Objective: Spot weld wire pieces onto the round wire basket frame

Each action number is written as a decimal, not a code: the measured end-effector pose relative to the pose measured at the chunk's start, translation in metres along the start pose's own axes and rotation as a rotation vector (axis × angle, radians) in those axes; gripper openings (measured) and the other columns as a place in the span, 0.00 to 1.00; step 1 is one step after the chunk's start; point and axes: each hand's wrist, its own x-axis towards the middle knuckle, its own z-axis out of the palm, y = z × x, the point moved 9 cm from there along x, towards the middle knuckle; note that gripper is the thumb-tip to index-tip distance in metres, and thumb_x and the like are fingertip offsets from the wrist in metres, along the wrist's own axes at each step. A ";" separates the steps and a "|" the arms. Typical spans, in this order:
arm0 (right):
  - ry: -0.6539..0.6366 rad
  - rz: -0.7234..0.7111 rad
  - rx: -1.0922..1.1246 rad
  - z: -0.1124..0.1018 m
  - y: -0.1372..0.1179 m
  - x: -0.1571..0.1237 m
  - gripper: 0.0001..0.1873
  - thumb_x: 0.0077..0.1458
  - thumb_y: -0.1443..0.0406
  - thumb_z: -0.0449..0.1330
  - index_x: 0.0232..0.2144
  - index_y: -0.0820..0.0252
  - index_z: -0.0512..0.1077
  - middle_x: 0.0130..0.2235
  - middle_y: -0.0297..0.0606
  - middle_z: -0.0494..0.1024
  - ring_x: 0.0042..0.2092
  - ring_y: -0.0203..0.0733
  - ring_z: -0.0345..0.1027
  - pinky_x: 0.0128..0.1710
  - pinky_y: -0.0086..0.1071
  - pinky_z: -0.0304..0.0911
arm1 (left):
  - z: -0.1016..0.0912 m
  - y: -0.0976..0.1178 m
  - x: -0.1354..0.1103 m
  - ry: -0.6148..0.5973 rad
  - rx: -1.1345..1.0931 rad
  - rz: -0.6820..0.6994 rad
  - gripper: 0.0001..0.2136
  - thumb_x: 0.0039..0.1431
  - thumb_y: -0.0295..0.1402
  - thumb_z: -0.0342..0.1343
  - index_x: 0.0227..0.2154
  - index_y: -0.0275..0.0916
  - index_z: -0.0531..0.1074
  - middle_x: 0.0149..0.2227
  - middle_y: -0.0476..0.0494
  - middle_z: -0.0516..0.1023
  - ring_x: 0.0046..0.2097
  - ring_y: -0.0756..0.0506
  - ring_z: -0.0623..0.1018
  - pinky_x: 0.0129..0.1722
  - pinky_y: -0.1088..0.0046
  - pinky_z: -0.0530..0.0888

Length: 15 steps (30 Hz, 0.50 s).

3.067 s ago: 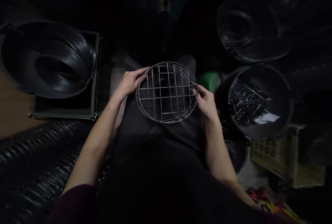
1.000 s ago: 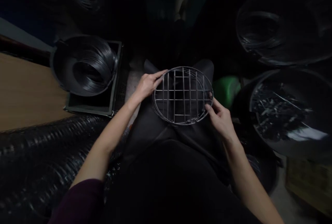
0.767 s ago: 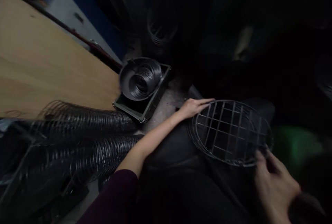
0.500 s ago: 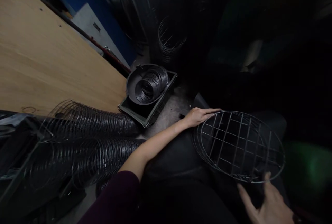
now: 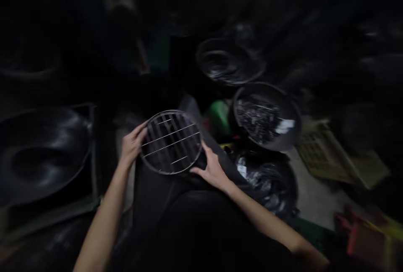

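Note:
A round wire rack [image 5: 170,134] lies over my lap, its bars crossing inside a thin metal rim. My left hand [image 5: 130,144] is closed at the left side of the rim, with its fingers along the outer edge. On the opposite side, my right hand [image 5: 212,167] grips the rim, fingers at the edge and thumb below. Motion blur and dim light hide the exact finger contact. Dark clothing on my legs [image 5: 157,196] shows beneath the rack.
A basin [image 5: 281,137] of small dark metal pieces stands to the right, near a green object [image 5: 218,116]. Behind it is another basin [image 5: 201,56] with wire rings. A large dark basin [image 5: 85,160] is at left. A yellowish crate [image 5: 324,150] and red item [image 5: 355,230] lie right.
The view has swung right, so the wire coils and wooden board are out of sight. My right hand has come from just below the rack onto its right rim.

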 end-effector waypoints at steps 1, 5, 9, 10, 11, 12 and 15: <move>0.009 -0.026 0.004 -0.021 0.008 0.008 0.42 0.52 0.49 0.62 0.64 0.58 0.59 0.59 0.48 0.71 0.60 0.51 0.64 0.61 0.47 0.59 | -0.006 -0.004 0.008 0.031 -0.015 -0.029 0.26 0.53 0.57 0.57 0.51 0.51 0.76 0.54 0.54 0.78 0.59 0.37 0.74 0.64 0.56 0.67; 0.355 0.183 -0.260 -0.155 0.083 0.037 0.22 0.65 0.58 0.47 0.52 0.61 0.72 0.54 0.44 0.75 0.56 0.45 0.67 0.58 0.39 0.60 | 0.002 0.011 0.029 -0.187 -0.269 -0.132 0.23 0.50 0.65 0.53 0.50 0.75 0.68 0.57 0.76 0.71 0.64 0.42 0.69 0.64 0.60 0.67; 0.327 0.438 -0.445 -0.213 0.167 0.089 0.19 0.63 0.65 0.49 0.49 0.68 0.73 0.52 0.51 0.76 0.53 0.46 0.68 0.57 0.37 0.58 | 0.025 0.041 0.035 -0.507 0.008 -0.250 0.24 0.46 0.59 0.62 0.49 0.77 0.69 0.60 0.75 0.66 0.67 0.40 0.63 0.67 0.58 0.59; 0.297 0.446 -0.444 -0.213 0.180 0.105 0.17 0.62 0.66 0.51 0.49 0.69 0.73 0.52 0.52 0.76 0.53 0.46 0.68 0.57 0.36 0.58 | 0.029 0.045 0.037 -0.535 0.091 -0.276 0.22 0.46 0.58 0.63 0.47 0.76 0.70 0.59 0.76 0.67 0.67 0.40 0.63 0.67 0.57 0.59; 0.265 0.456 -0.447 -0.209 0.191 0.119 0.16 0.62 0.65 0.54 0.48 0.69 0.73 0.53 0.53 0.75 0.53 0.46 0.68 0.57 0.36 0.57 | 0.032 0.049 0.040 -0.548 0.146 -0.288 0.20 0.46 0.58 0.63 0.45 0.76 0.71 0.58 0.76 0.69 0.66 0.39 0.64 0.67 0.57 0.59; 0.232 0.471 -0.450 -0.203 0.201 0.131 0.16 0.60 0.64 0.57 0.48 0.69 0.73 0.53 0.53 0.75 0.53 0.46 0.68 0.57 0.36 0.57 | 0.035 0.053 0.043 -0.556 0.178 -0.288 0.19 0.46 0.58 0.62 0.44 0.76 0.72 0.57 0.77 0.71 0.66 0.40 0.65 0.66 0.57 0.61; 0.137 0.524 -0.449 -0.184 0.224 0.153 0.16 0.57 0.64 0.62 0.45 0.68 0.74 0.50 0.53 0.76 0.51 0.47 0.69 0.53 0.35 0.60 | 0.030 0.066 0.047 -0.516 0.246 -0.225 0.21 0.45 0.59 0.62 0.45 0.79 0.69 0.54 0.79 0.74 0.62 0.40 0.71 0.60 0.57 0.69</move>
